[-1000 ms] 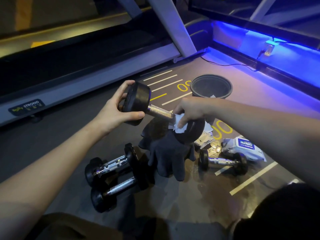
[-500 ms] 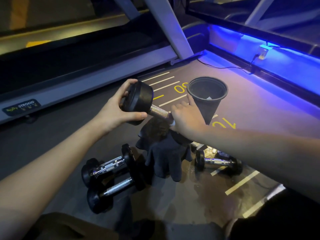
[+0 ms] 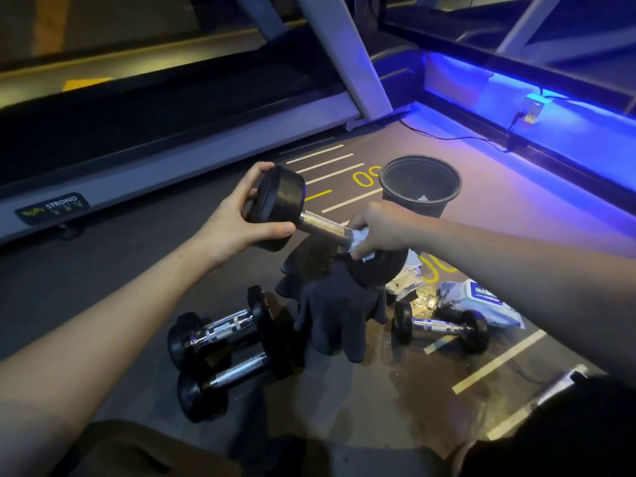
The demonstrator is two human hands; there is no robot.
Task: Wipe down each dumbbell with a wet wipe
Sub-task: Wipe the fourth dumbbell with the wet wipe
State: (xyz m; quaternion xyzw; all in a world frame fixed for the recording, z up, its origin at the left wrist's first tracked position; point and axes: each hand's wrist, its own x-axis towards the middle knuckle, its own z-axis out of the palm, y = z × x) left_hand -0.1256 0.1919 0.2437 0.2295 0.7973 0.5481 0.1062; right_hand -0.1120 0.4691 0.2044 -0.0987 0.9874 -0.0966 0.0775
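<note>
A black dumbbell with a knurled metal handle is held up over the floor. My left hand grips its far black head. My right hand pinches a white wet wipe against the handle's near end, beside the other head. Two dumbbells lie side by side on the floor at lower left. A smaller dumbbell lies to the right. The wet-wipe pack sits just behind it, partly hidden by my right forearm.
A black bin stands behind my right hand with a scrap of white inside. Dark gloves lie under the held dumbbell. A treadmill base runs along the left. A blue-lit ledge and a cable border the right.
My right hand slid the wipe along the handle toward the middle and back to the near head. The camera view shifted slightly. My left hand kept its grip.
</note>
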